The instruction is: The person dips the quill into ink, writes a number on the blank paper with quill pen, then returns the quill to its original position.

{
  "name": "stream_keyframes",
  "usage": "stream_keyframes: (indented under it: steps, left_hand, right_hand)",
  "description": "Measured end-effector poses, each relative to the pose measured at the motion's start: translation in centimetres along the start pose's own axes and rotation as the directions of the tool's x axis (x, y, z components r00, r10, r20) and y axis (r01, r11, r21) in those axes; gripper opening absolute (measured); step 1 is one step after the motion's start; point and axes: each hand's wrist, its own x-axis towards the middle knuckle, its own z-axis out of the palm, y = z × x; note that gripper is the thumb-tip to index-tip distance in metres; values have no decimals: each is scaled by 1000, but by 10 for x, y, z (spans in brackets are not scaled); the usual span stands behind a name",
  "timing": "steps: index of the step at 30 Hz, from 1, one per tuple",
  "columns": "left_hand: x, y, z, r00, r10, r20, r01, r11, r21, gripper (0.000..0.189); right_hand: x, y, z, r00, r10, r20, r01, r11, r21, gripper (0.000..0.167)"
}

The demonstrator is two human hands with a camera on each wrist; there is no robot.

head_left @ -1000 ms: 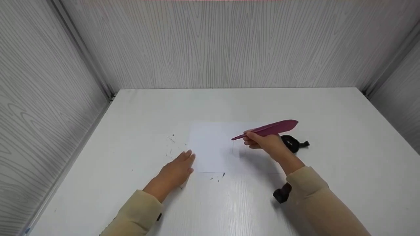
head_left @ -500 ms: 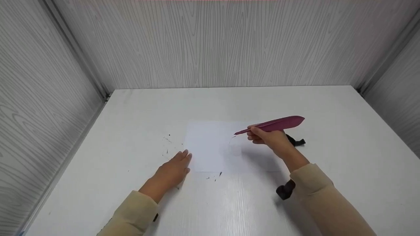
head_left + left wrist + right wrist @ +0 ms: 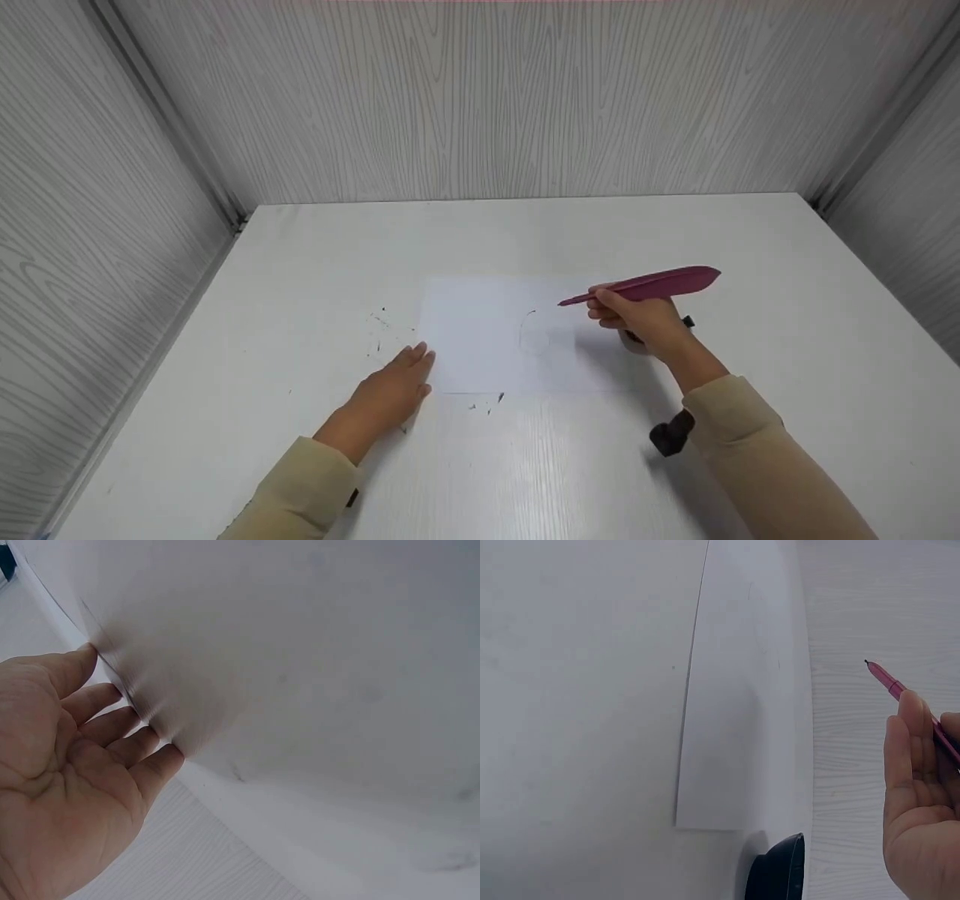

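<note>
My right hand (image 3: 637, 319) pinches a plum-coloured feather quill pen (image 3: 667, 285) between thumb and fingers, its feather end pointing right. The pen's dark tip (image 3: 868, 663) appears raised above the white paper sheet (image 3: 469, 322), which lies flat on the table. A thin curved line (image 3: 523, 326) shows on the sheet, left of the tip. My left hand (image 3: 386, 394) rests palm down on the table, its outstretched fingertips at the paper's lower left edge. Partly hidden behind the right hand stands a black object (image 3: 776, 870), whose kind I cannot make out.
Dark specks and smudges (image 3: 379, 322) mark the white table (image 3: 337, 255) left of the paper and below it. Grey wood-grain panels (image 3: 480, 105) close in the back and both sides. A black wrist camera (image 3: 671, 435) hangs under the right sleeve.
My right hand has moved right with the quill pen, away from the curved line, whose upper end now shows. It covers more of the black object. The left hand stays at the paper's edge.
</note>
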Motion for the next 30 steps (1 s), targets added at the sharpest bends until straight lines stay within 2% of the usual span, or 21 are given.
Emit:
stream_keyframes:
  steps: [5,9,17,30]
  left_hand:
    - [0,0,0,1000,12,-3,-12,1000,6,52]
    - [0,1,-1,1000,7,-1,-7,1000,5,52]
    - [-1,1,-2,1000,15,3,-15,1000,10,52]
    - [0,0,-2,1000,8,11,-8,1000,-26,52]
  right_hand:
    - [-2,2,-9,1000,4,-23,-4,1000,5,47]
    - [-2,5,-15,1000,-18,-18,18,1000,22,45]
    - [-6,10,-26,1000,-5,-17,6,999,52,50]
    - [-13,19,-52,999,-11,-49,11,1000,-1,50]
